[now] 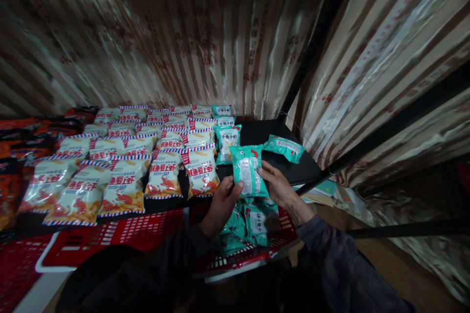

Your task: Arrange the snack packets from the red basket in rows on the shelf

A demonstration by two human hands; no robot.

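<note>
On the dark shelf [271,132] at centre frame, rows of white bags [125,156] fill the left, and both hands, left [222,203] and right [279,186], clamp one teal packet [247,168], best set flat beside the teal row [225,134].

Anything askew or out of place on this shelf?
Yes: one teal snack packet lies tilted and alone on the black shelf, outside the teal column. Both hands hold another teal packet.
</note>
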